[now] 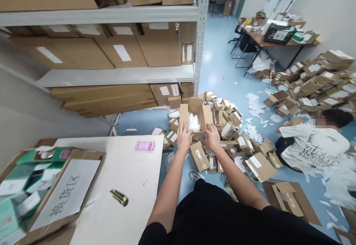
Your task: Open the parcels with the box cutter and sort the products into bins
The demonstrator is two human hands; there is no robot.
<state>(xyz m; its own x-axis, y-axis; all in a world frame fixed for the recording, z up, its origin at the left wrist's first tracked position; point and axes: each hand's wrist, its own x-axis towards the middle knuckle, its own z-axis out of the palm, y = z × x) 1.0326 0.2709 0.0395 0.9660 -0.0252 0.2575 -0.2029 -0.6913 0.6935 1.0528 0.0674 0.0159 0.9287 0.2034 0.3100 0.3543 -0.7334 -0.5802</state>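
Note:
Out in front of me, over a heap of cartons, I hold an open cardboard box [207, 115] with its flaps up. White packing material [194, 122] lies inside it. My left hand [184, 136] grips the near left edge, fingers curled over the rim. At the near right corner, my right hand [211, 137] is closed on the same box. Below and around are several small cartons [199, 156], some with white labels.
A white table [128, 185] to my left bears a utility knife [119, 197] and a carton of green-and-white boxes [41, 178]. Metal shelving [167, 75] holds large cartons. At right a person [314, 145] sits low among cartons and paper scraps. A desk [258, 39] stands farther back.

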